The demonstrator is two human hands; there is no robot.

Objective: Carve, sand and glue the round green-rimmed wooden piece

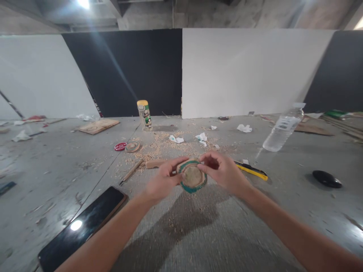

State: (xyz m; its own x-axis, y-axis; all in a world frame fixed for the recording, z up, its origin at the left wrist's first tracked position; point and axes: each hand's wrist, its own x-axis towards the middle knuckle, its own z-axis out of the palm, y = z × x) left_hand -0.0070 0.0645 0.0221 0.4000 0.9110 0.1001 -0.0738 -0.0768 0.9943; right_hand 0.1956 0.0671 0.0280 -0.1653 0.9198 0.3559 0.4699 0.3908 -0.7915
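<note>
Both my hands hold a round wooden disc (193, 176) with a teal-green painted rim, lifted a little above the grey table. My left hand (163, 182) grips its left edge with curled fingers. My right hand (224, 172) pinches its upper right edge, fingers bent. Wood shavings (159, 147) lie scattered on the table just behind the disc. A small wooden block (154, 163) and a carving tool with a wooden handle (132, 171) lie just left of my hands.
A dark phone (85, 223) lies at the near left. A yellow utility knife (252, 170) sits right of my hands, a black oval object (326, 178) farther right. A tilted water bottle (282, 130), a yellow-capped glue bottle (144, 114), a red lid (120, 146), a second wooden disc (132, 147) and crumpled tissues (244, 128) stand behind.
</note>
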